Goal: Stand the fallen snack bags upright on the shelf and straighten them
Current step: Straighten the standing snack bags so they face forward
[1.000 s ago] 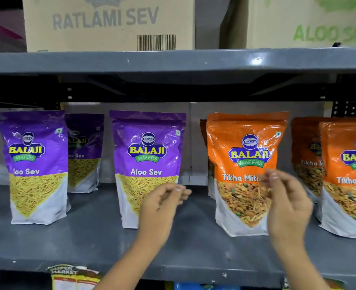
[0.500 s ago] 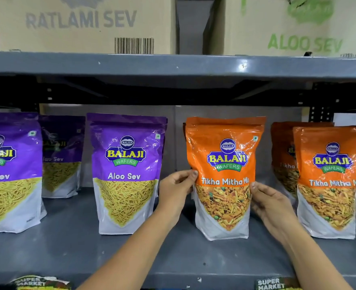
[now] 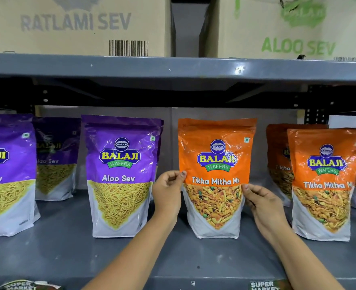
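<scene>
An orange Tikha Mitha Mix bag [image 3: 215,164] stands upright in the middle of the grey shelf [image 3: 173,256]. My left hand [image 3: 167,193] pinches its left edge and my right hand [image 3: 260,203] holds its right edge at mid height. To its left stands a purple Aloo Sev bag [image 3: 120,174], with another purple bag [image 3: 5,174] at the far left and one further back [image 3: 54,158]. To the right stands a second orange bag [image 3: 323,183], with another orange bag [image 3: 277,155] behind it. All bags in view stand upright.
The shelf above [image 3: 173,68] carries a Ratlami Sev carton [image 3: 78,26] and an Aloo Sev carton [image 3: 288,28]. A black perforated upright [image 3: 317,114] stands at the back right. Packets on a lower shelf [image 3: 26,285] peek out at the bottom edge.
Both hands went from hovering in front of the bags to gripping the middle orange bag's sides. The view shifted right and moved closer to the shelf.
</scene>
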`<state>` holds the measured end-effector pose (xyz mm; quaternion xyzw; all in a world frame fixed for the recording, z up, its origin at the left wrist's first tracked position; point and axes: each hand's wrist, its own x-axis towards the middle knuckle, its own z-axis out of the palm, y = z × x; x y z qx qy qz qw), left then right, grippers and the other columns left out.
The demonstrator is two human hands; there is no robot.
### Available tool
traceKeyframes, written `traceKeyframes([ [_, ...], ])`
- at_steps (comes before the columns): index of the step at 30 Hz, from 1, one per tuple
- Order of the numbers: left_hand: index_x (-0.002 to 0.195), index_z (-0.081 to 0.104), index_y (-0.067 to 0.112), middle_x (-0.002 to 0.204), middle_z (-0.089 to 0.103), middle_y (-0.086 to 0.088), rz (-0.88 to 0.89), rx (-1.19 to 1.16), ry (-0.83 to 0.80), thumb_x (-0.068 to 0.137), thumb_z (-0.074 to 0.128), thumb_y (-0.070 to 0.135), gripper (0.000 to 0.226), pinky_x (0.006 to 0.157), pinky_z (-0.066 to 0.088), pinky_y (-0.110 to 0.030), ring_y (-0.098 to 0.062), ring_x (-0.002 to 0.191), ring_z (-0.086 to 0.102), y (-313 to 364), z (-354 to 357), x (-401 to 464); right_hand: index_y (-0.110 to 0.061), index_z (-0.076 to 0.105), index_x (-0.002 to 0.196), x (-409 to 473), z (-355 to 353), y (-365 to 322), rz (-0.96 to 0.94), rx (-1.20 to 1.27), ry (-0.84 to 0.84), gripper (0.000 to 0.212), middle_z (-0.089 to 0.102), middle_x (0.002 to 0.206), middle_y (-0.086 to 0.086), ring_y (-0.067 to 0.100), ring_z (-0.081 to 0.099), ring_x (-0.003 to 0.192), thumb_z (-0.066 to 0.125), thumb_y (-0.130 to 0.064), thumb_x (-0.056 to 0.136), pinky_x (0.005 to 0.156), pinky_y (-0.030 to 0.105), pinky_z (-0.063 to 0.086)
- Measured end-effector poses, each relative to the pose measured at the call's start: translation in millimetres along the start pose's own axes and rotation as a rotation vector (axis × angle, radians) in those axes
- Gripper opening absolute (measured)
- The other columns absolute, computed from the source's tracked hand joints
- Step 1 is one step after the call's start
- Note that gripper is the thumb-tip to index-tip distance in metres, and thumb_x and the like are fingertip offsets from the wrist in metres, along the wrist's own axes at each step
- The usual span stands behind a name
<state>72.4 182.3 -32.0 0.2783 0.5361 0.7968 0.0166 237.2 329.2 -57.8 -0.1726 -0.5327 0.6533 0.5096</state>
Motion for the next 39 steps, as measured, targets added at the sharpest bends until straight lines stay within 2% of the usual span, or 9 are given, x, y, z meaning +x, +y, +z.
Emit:
traceKeyframes([
  [4, 0.098, 0.073, 0.015, 0.094, 0.076, -0.002, 0.013, 0.1, -0.061, 0.088, 0.066, 0.025, 0.015, 0.081, 0.06, -0.035, -0.017, 0.09, 0.071, 5, -11, 0, -0.004, 0.068, 0.105, -7, 0, -7, 0.044, -0.016, -0.003, 0.016, 0.074, 0.107, 0.013, 0.02, 0.071, 0.092, 0.062, -0.012, 0.091, 0.077, 0.032, 0.059],
  [7, 0.101, 0.072, 0.018, 0.086, 0.074, 0.003, 0.135, 0.087, -0.044, 0.091, 0.062, 0.017, 0.014, 0.063, 0.055, -0.02, -0.012, 0.076, 0.067, 20, -34, -16, -0.018, 0.066, 0.105, -26, 11, -19, -0.193, -0.206, 0.267, 0.013, 0.07, 0.104, 0.003, 0.016, 0.063, 0.098, 0.064, -0.017, 0.092, 0.089, 0.038, 0.052],
  [11, 0.091, 0.071, 0.031, 0.083, 0.069, 0.006, 0.379, 0.017, 0.192, 0.092, 0.061, 0.025, 0.012, 0.063, 0.046, -0.024, -0.005, 0.062, 0.055, 43, -101, -19, -0.019, 0.065, 0.096, -81, 61, -33, -0.552, -0.117, 0.174, 0.011, 0.067, 0.077, 0.005, 0.007, 0.063, 0.072, 0.062, -0.009, 0.092, 0.065, 0.017, 0.052],
  [14, 0.11, 0.066, 0.025, 0.107, 0.063, -0.004, 0.418, 0.058, 0.349, 0.094, 0.057, 0.024, 0.019, 0.076, 0.049, -0.022, 0.0, 0.078, 0.059, 53, -152, 13, -0.014, 0.072, 0.09, -94, 115, -12, -0.416, -0.18, -0.155, 0.01, 0.07, 0.073, 0.01, 0.011, 0.067, 0.066, 0.069, -0.005, 0.087, 0.058, 0.018, 0.052],
  [17, 0.124, 0.062, 0.009, 0.12, 0.064, -0.006, 0.246, 0.117, 0.359, 0.094, 0.056, 0.017, 0.031, 0.087, 0.049, -0.013, 0.006, 0.088, 0.06, 47, -184, 43, -0.02, 0.072, 0.089, -81, 161, 18, -0.23, -0.216, -0.293, 0.015, 0.074, 0.08, -0.003, 0.008, 0.069, 0.075, 0.067, -0.006, 0.089, 0.068, 0.027, 0.058],
  [19, 0.122, 0.064, 0.01, 0.121, 0.067, -0.01, 0.091, 0.105, 0.272, 0.093, 0.059, 0.018, 0.03, 0.088, 0.053, -0.032, -0.013, 0.096, 0.061, 34, -196, 54, -0.025, 0.07, 0.087, -68, 182, 33, -0.127, -0.209, -0.298, 0.02, 0.076, 0.081, -0.01, 0.001, 0.069, 0.074, 0.065, -0.006, 0.09, 0.073, 0.025, 0.057],
  [23, 0.112, 0.068, 0.006, 0.113, 0.069, -0.017, -0.062, -0.053, 0.211, 0.088, 0.066, 0.012, 0.025, 0.084, 0.052, -0.035, -0.024, 0.098, 0.062, 23, -203, 61, -0.007, 0.075, 0.095, -52, 206, 48, -0.004, -0.106, -0.234, 0.01, 0.078, 0.09, 0.005, 0.018, 0.071, 0.083, 0.069, -0.01, 0.089, 0.073, 0.027, 0.057],
  [30, 0.091, 0.073, 0.017, 0.101, 0.072, -0.012, -0.084, -0.037, 0.235, 0.085, 0.07, 0.019, 0.007, 0.098, 0.051, -0.046, -0.021, 0.091, 0.064, 16, -206, 70, -0.005, 0.074, 0.084, -48, 215, 61, 0.04, 0.006, -0.076, 0.005, 0.077, 0.086, 0.013, 0.021, 0.068, 0.081, 0.07, -0.003, 0.086, 0.083, 0.037, 0.056],
  [39, 0.102, 0.069, 0.013, 0.102, 0.069, -0.007, 0.001, 0.046, 0.281, 0.091, 0.061, 0.012, 0.014, 0.096, 0.05, -0.037, -0.022, 0.097, 0.063, 30, -201, 53, -0.012, 0.074, 0.089, -56, 214, 58, -0.029, -0.047, -0.084, 0.008, 0.077, 0.084, 0.001, 0.012, 0.068, 0.077, 0.068, -0.006, 0.088, 0.065, 0.017, 0.053],
])
